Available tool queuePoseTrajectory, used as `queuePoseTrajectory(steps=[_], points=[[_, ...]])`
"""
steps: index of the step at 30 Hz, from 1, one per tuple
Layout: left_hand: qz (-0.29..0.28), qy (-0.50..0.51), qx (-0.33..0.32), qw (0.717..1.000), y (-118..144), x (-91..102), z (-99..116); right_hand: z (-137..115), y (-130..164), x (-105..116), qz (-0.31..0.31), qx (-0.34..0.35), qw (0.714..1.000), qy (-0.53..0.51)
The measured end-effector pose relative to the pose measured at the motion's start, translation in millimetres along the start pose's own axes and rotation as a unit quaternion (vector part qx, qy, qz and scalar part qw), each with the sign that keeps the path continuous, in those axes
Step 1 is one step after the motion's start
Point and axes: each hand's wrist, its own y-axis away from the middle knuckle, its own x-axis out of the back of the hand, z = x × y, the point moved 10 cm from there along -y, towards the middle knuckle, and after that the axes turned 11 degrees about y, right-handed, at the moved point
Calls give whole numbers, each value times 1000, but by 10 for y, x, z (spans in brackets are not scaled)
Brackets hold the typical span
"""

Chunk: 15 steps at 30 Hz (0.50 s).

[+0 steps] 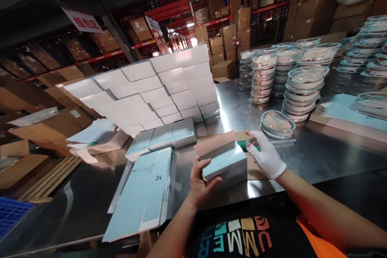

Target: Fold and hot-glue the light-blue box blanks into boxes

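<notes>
Landmark = small pale-blue box w/ its brown flap up, sitting on the steel table near the front edge, right in front of the person.

L hand, bare: wrapped round the box's near-left corner, thumb across the front face, fingers behind/under. Partly closed, real grip on the box.

R hand, white glove: just right of the box, fingers loosely spread and flat, fingertips at the box's far-right top edge by a green bit. Can't tell if touching the box or only resting on the brown cardboard sheet under it. Not closed on anything.

Key relation: box's long axis runs left-near to right-far, roughly across the body; L hand at the near-left end, R at the far-right end. L is the one w/ contact, so it's nearer; the box lies left and a bit toward the body from R.

Around the box:
- left, well apart: stack of flat unfolded carton blanks, overhanging the table's front edge
- behind-left: row of finished boxes, then a tall wall of white boxes
- right-behind, near R hand: one lidded clear round container; further back, stacks of the same
- far right: another pile of flat blanks

Bg: warehouse racking w/ brown cartons.
</notes>
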Motion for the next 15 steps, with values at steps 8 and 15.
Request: queuePoseTrajectory(steps=[8, 15], points=[[90, 15, 8, 996, -199, 105, -84, 1152, 228, 332, -263, -253, 873, 325], [122, 85, 90, 985, -435, 15, -127, 873, 307, 812, 33, -205, 954, 219]])
